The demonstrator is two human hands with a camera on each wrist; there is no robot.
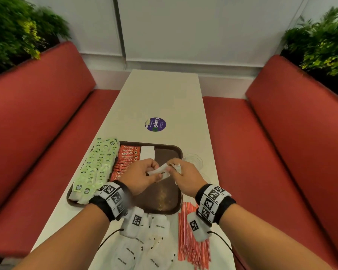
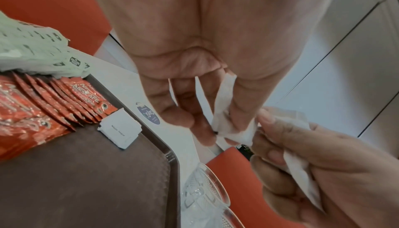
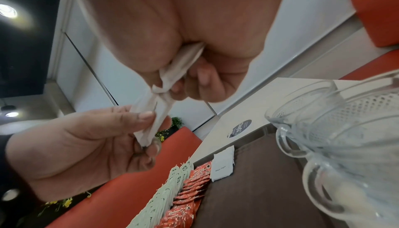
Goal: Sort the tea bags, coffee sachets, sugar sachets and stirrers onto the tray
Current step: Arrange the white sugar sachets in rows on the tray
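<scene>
Both hands hover above the bare middle of the dark brown plastic tray (image 1: 179, 152), each clutching thin white paper sugar sachets. The left hand (image 1: 142, 176) pinches a small sheaf of them between thumb and curled fingers, and the right hand (image 1: 185, 177) has its fingers folded round a second bunch (image 2: 300, 173), its fingertips meeting the end of the left hand's sachets (image 1: 160, 171). That held sheaf lies with its long axis running across the tray from one hand to the other, slightly raised toward the right. The place it seems bound for, the short white stack of sugar sachets on the tray (image 1: 147, 152), sits straight ahead at the far edge, just right of the overlapping row of red coffee sachets (image 1: 125, 160); the pale green tea bags (image 1: 98, 164) fill the left side and spill over the rim. Judging by this, the left hand is nearer the stack and would need only a short forward reach, turning the sachets to match the stack's squared edges. More loose white sugar sachets (image 1: 144, 248) lie on the cream table (image 1: 164, 94) near the person, with the red-and-white striped stirrers (image 1: 191, 242) beside them to the right, none yet on the tray. Clear glass cups (image 3: 336, 129) stand just off the tray's right edge.
</scene>
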